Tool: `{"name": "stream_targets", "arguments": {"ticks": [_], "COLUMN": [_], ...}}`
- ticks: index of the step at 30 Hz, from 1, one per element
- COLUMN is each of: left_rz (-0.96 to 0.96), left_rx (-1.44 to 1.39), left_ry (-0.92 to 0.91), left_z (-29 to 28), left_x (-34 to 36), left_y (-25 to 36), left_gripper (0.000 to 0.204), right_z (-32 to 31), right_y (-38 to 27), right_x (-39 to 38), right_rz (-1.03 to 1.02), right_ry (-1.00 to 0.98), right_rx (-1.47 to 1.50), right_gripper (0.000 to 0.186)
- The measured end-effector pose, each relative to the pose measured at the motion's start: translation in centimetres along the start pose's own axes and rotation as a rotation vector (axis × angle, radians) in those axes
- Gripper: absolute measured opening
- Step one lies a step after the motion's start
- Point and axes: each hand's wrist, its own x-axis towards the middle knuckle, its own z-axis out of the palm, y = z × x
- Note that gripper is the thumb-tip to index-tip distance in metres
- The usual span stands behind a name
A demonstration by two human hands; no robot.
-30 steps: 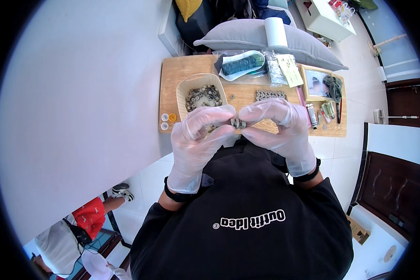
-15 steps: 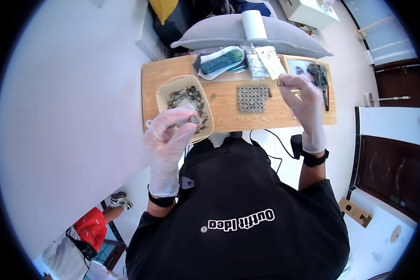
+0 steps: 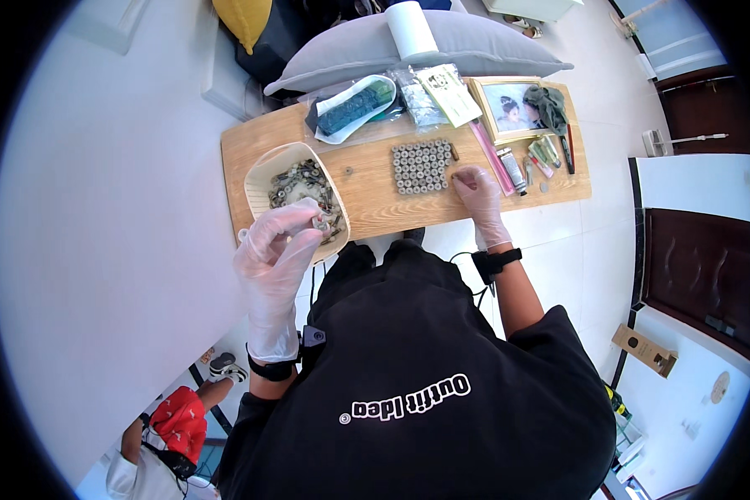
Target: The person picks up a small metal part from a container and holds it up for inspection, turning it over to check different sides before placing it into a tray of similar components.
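Observation:
Both my hands wear clear gloves. Over the near edge of a cream basket (image 3: pixel 254 179), my left hand (image 3: pixel 279 242) pinches a small metallic piece (image 3: pixel 320 222) between thumb and fingers. Loose small metal parts (image 3: pixel 296 181) fill much of the basket. My right hand (image 3: pixel 478 193) is down at the tabletop, fingertips closed together; whatever they hold is too small to make out. Just left of it stands a tight block of small round grey metal pieces (image 3: pixel 421 167) in rows. One brown cylinder (image 3: pixel 454 152) lies at the block's far right corner.
A single round part (image 3: pixel 348 170) sits on the wooden table (image 3: pixel 371 200). Along the back are plastic packets (image 3: pixel 417 100), a dark green bundle (image 3: pixel 354 110) and a framed photo (image 3: pixel 512 108). Tubes (image 3: pixel 512 171) and a red-black pen (image 3: pixel 567 150) lie right. Another person (image 3: pixel 175 425) is at lower left.
My right hand has come down and left from above the table's right side to beside the block of metal pieces. My left hand stays pinched over the basket. The whole view has shifted.

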Motion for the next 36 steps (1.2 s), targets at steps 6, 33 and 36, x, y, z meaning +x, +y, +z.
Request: {"name": "stream_targets", "arguments": {"ticks": [6,33,36], "left_rz": [-0.047,-0.157,-0.139], "left_rx": [0.021,0.017,0.062], "left_ry": [0.013,-0.109,-0.089], "left_z": [0.7,5.5,5.9], "left_x": [-0.4,0.4,0.2], "left_y": [-0.2,-3.3,-3.4], "left_gripper": [0.021,0.028,0.028], "right_z": [0.1,-7.5,-6.4], "right_y": [-0.7,-21.1,-22.6], "right_x": [0.3,0.7,-0.1], "right_rz": [-0.002,-0.683,-0.750], "right_ry": [-0.006,-0.195,-0.257], "right_rx": [-0.021,0.151,0.127], "right_gripper": [0.016,0.022,0.020]}}
